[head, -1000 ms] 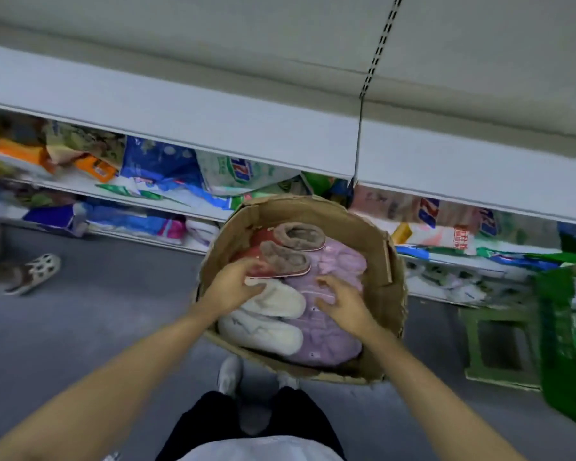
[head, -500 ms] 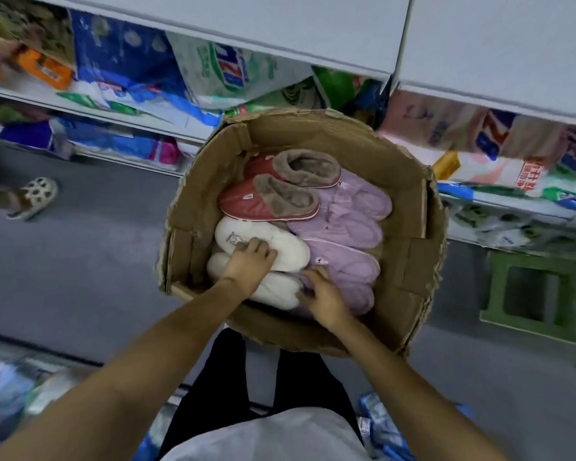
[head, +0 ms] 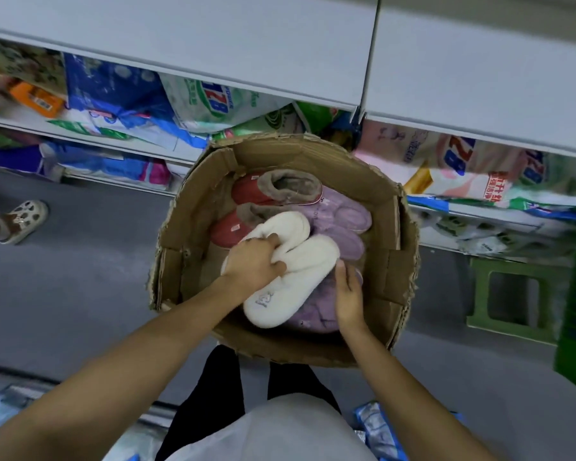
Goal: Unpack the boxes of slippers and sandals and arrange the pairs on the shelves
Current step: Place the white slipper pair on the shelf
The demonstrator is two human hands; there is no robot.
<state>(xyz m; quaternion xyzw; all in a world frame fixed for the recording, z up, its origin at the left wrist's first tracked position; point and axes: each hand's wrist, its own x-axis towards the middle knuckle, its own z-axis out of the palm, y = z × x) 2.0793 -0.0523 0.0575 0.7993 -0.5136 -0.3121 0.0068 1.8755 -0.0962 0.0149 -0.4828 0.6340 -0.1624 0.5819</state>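
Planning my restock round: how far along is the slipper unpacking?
Done: the cardboard box is open. In hand: left hand grips the white slippers, right hand beside them. Left: red slippers and purple slippers remain boxed.

— Anything readable?
— Blue digits "728" on the white-green bag (head: pixel 210 101), far left shelf, and again on the pink-white bag (head: pixel 459 161) at right.
— More?
— Red Chinese characters there, too blurred to read.
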